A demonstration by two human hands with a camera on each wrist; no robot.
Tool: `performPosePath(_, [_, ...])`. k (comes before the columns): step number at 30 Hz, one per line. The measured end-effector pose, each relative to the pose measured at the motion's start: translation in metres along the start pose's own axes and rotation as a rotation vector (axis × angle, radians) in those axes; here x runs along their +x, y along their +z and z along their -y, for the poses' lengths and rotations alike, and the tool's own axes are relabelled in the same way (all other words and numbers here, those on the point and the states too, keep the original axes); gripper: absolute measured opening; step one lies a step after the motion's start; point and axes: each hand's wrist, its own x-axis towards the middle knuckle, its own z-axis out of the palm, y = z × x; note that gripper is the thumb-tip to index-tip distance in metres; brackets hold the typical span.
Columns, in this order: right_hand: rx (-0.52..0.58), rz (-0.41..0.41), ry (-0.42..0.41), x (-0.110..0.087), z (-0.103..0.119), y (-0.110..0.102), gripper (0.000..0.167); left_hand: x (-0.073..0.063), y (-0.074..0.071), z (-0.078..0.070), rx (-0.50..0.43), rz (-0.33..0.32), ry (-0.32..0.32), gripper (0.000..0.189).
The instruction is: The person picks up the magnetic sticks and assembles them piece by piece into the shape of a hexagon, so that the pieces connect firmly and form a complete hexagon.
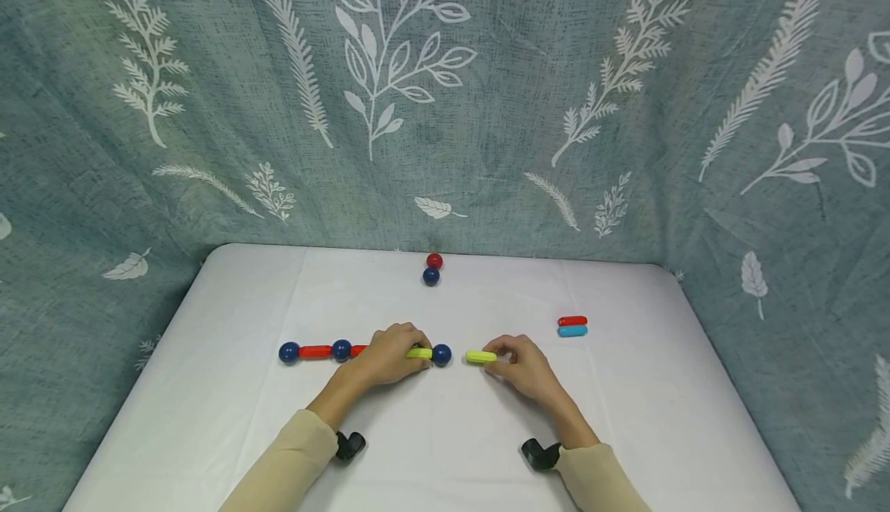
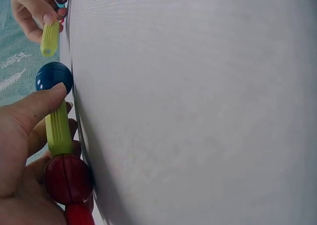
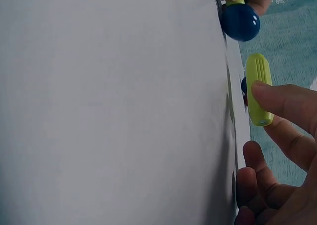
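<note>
On a white tabletop, the left hand has its fingers clamped on a ball-and-rod chain near its blue end ball; the right hand's fingers pinch a loose yellow rod, apart from that ball. Off-centre contact could bend the chain or twist the rod loose.

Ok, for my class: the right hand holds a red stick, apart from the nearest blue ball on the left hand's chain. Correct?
Wrong colour: the stick in the right hand is yellow-green, as the right wrist view shows. It is apart from the nearest blue ball on the chain in the left hand.
</note>
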Motion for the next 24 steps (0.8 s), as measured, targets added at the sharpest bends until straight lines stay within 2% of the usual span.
performPosePath(13, [-0.004,0.014,-0.026,0.005,0.012,0.010,0.018,0.001,0.003,0.002,-0.005,-0.006,-0.005,0.024])
performPosePath(24, [-0.063,0.006,-0.023,0.010,0.012,0.019,0.018,0.001,0.003,0.001,-0.005,-0.008,-0.021,0.026])
